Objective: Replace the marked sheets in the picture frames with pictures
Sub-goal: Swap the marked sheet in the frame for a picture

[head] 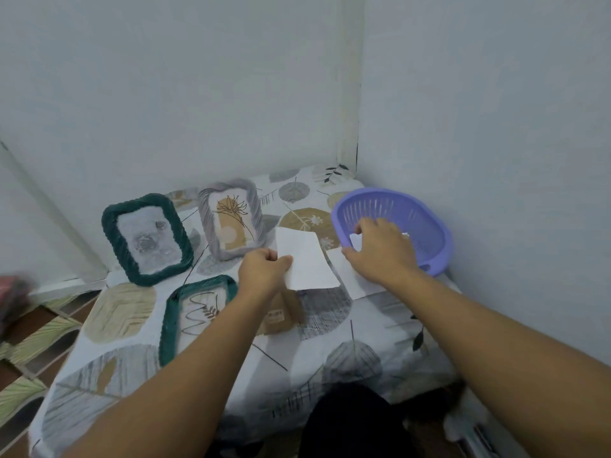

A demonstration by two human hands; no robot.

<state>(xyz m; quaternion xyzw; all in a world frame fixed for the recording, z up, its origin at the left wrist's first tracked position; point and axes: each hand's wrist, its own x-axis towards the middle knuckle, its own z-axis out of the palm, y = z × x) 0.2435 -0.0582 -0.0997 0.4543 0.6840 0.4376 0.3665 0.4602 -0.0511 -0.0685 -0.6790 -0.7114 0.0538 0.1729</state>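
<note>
Two bare forearms reached over the leaf-patterned tabletop (330,352). Nearest lay a green frame (195,312) flat with a squiggle picture, beside a brown backing card (281,312). Above that card, the left hand (263,269) pinched a blank white sheet (305,261) by its edge, fingers curled. Just right, the right hand (380,249) hovered with loosely curved fingers over another white sheet (350,276) and the purple basket (426,226); whether it gripped anything, I cannot tell. Farther back, a dark green frame (147,239) and a grey frame (231,219) leaned against the wall.
</note>
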